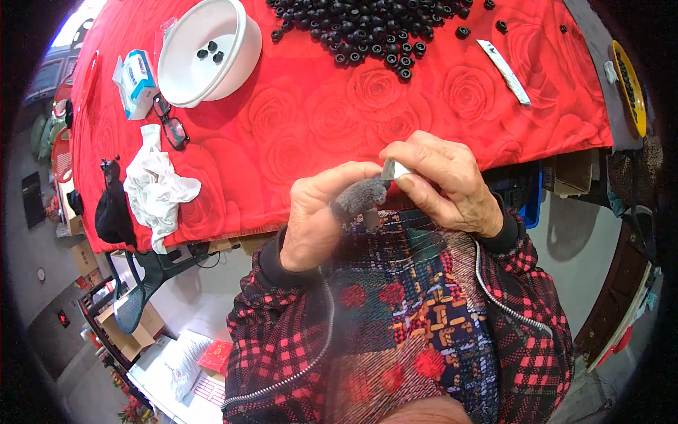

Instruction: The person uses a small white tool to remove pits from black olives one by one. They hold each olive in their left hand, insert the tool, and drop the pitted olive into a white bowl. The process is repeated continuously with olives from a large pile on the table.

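Fingers [347, 174] of the left hand [304, 215] grasping a dark grey fuzzy piece [361, 196], low in the palm, details blurred. Right hand [452, 185] pinching a small white-and-dark flat piece [396, 170] between thumb and index; its dark end is right at the fuzzy piece, can't tell if touching. Both hands close together at the near edge of the surface [311, 152], red rose-print cover. Far side, centre: big pile of round black parts [360, 27], a few strays to its right, plus a white strip [504, 73] lying slantwise. Far left: white basin [239, 69], three black parts inside. Blue-and-white box [139, 81] just beside basin, black-framed glasses [175, 131] near it, crumpled white cloth [157, 187] nearer the person
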Available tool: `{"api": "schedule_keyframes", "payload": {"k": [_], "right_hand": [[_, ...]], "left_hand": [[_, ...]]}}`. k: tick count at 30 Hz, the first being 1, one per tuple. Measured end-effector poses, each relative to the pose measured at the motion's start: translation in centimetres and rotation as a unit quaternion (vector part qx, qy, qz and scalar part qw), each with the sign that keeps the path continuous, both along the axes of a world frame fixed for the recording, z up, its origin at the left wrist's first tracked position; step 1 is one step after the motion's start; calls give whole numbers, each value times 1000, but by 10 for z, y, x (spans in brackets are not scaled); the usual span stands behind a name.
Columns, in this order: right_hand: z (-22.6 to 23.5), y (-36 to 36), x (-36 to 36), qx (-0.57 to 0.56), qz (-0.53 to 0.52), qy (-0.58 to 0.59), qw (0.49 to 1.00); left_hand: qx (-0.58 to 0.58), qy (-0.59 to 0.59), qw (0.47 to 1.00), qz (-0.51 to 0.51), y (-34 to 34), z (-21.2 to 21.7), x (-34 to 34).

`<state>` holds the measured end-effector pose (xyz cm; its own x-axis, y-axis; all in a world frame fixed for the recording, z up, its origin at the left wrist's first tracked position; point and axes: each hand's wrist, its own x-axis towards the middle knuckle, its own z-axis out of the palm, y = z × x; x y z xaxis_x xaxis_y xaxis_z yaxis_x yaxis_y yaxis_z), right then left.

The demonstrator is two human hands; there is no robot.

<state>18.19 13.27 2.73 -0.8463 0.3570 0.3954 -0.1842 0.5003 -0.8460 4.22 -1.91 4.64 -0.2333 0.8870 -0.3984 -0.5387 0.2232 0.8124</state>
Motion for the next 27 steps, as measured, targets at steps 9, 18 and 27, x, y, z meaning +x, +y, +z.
{"api": "schedule_keyframes", "payload": {"k": [9, 18, 27], "right_hand": [[-6, 0, 13, -19, 60, -25, 998], [-6, 7, -8, -20, -36, -14, 999], [-9, 10, -9, -25, -2, -25, 999]], "left_hand": [[59, 34, 987, 144, 4, -11, -9], [-1, 55, 998, 34, 6, -3, -7], [2, 19, 1000, 15, 5, -11, -9]]}}
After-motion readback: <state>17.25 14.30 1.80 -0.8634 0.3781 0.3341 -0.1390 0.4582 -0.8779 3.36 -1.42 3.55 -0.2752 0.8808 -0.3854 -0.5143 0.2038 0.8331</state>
